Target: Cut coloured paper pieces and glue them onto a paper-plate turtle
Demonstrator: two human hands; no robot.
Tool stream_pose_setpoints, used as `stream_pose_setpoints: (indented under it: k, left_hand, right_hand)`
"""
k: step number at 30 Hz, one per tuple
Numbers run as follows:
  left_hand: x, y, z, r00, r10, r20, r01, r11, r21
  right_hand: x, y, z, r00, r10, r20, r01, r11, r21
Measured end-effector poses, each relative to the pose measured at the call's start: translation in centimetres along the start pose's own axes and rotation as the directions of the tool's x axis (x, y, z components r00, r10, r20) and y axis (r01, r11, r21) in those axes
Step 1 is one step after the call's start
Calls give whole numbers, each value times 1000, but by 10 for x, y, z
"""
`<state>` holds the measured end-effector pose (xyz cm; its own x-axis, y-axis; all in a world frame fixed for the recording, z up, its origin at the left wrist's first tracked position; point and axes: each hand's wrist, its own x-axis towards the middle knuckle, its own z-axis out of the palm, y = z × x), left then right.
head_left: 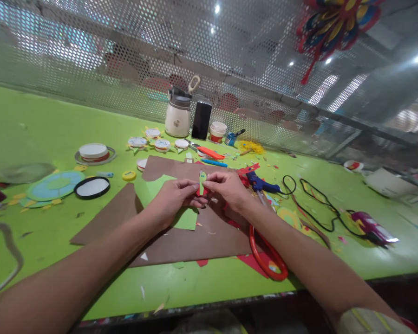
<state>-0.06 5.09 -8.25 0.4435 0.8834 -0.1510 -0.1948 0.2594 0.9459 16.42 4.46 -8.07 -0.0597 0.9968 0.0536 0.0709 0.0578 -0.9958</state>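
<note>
Between my two hands is a small green paper figure (202,177) with two dark eye dots and red pieces at its sides. My left hand (181,192) pinches its left side, and my right hand (226,185) pinches its right side. Under the left hand lies a sheet of light green paper (186,220). Brown paper (209,241) spreads beneath both hands. Beside the right hand rests a blue hot glue gun (263,183). Scissors with a red handle (270,257) lie partly under the right forearm.
At the back stand a white flask (177,116), a black phone (201,121) and a white tub (218,132). Several round paper pieces (162,145), an orange cutter (211,153) and a blue pen (214,163) lie before them. A black cord (329,204) loops at right.
</note>
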Motion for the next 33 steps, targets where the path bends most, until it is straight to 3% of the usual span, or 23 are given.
stream_pose_setpoints:
  k: [17, 33]
  left_hand:
    - [0, 0, -1, 999, 18, 34, -18, 1000, 19]
    - [-4, 5, 4, 999, -17, -31, 20, 997, 78]
  right_hand:
    - [-2, -5, 5, 999, -5, -36, 3, 999, -51]
    - [-5, -9, 8, 999, 18, -38, -19, 1000, -13]
